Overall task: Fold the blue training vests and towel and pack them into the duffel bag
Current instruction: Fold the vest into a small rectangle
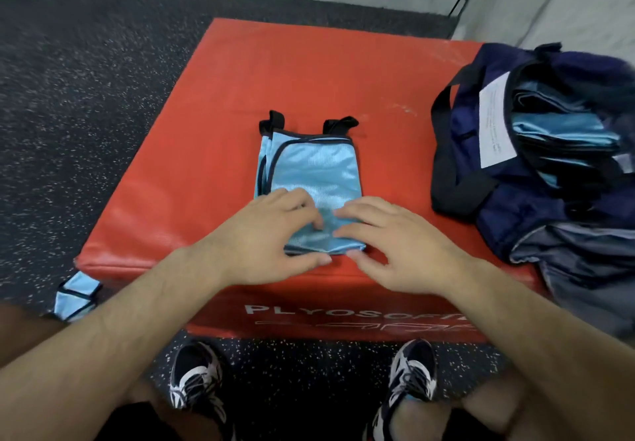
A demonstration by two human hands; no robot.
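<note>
Duffel bag point(508, 207) cut by right edge; its label point(494, 121) print too blurred to read.

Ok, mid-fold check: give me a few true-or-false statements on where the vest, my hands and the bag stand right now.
1. The left hand and the right hand both rest on the near end of the folded vest. True.
2. The duffel bag is zipped shut. False: it lies open, with blue fabric showing inside.
3. The folded vest lies on top of the red box. True.
4. The duffel bag sits to the left of the folded vest. False: it sits to its right, on the same box.
5. A second blue vest shows beside the box's near left corner. True.
</note>
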